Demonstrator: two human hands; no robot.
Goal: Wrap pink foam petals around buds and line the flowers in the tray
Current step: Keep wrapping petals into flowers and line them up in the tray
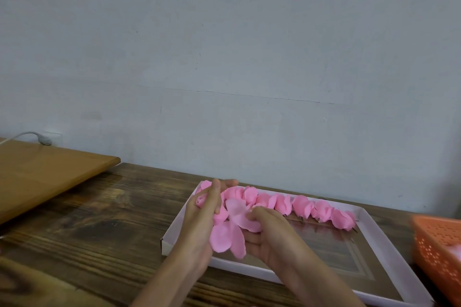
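the left hand curls around a rolled bud above the tray at its far left corner. the right hand pinches the pink foam petals just beside it, likely to feed them around the bud. finished flowers lie side by side along the far edge, keeping the line ordered.

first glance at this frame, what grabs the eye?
The pink: loose pink foam petals bunched between the two hands over the white tray, the left hand holding a bud and the right hand pinching the petals. Behind them a row of finished flowers runs along the tray's far edge. An orange basket cuts in at the right edge of the table.
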